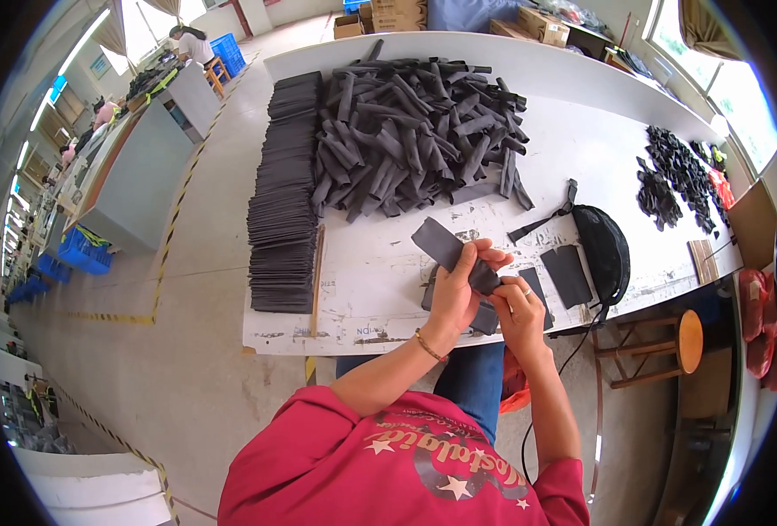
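Note:
Over the table's near edge, my left hand (456,296) is closed on a dark grey fabric strip (437,243), one end of which sticks out past the thumb toward the far left. My right hand (520,313), with a ring on one finger, pinches the strip's other end, which looks folded or rolled between both hands. Beneath the hands lie more dark flat pieces (485,321), partly hidden by the fingers. Another flat dark piece (568,275) rests to the right, beside a black waist bag (602,254) with its strap.
Behind my hands rises a large heap of rolled dark fabric pieces (415,131). A long neat stack (283,202) lines the white table's (379,302) left side. Small black pieces (682,175) lie far right. A wooden stool (688,342) stands right, with a cable (528,438) hanging nearby.

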The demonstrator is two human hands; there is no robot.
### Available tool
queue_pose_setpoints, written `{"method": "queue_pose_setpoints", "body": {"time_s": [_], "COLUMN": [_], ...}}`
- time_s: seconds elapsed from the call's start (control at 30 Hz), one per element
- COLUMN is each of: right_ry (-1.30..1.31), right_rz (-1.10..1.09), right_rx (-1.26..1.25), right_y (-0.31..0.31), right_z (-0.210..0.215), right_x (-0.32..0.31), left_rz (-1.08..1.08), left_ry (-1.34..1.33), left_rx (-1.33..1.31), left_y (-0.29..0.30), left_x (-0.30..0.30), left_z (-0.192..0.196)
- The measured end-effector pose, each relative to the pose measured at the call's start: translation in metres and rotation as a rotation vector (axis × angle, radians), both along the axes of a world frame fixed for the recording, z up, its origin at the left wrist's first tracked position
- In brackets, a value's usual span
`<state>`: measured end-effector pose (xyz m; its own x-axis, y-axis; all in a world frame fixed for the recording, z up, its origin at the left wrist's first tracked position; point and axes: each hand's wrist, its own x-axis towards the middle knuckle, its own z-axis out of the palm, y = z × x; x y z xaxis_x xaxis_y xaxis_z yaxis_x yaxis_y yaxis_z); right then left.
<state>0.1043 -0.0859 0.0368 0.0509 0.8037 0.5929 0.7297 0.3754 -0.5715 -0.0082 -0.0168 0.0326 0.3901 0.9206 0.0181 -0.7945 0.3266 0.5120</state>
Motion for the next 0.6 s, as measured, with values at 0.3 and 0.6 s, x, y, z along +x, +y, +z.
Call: {"method": "queue_pose_setpoints", "body": {"time_s": [0.3, 0.6], "right_ry": [0.065, 0.1], "right_rz": [-0.001, 0.01], "right_rx": [-0.01, -0.081], "right_y": [0.006, 0.009], "right_z": [-0.002, -0.004], "right_x": [-0.002, -0.001], "left_rz": [0.034, 0.022], "left_ry": [-0.025, -0.013], "left_rx": [-0.009, -0.04], "left_y": [-0.003, 0.002], "left_x": [0.007, 0.007], "left_z": [-0.003, -0.011]}}
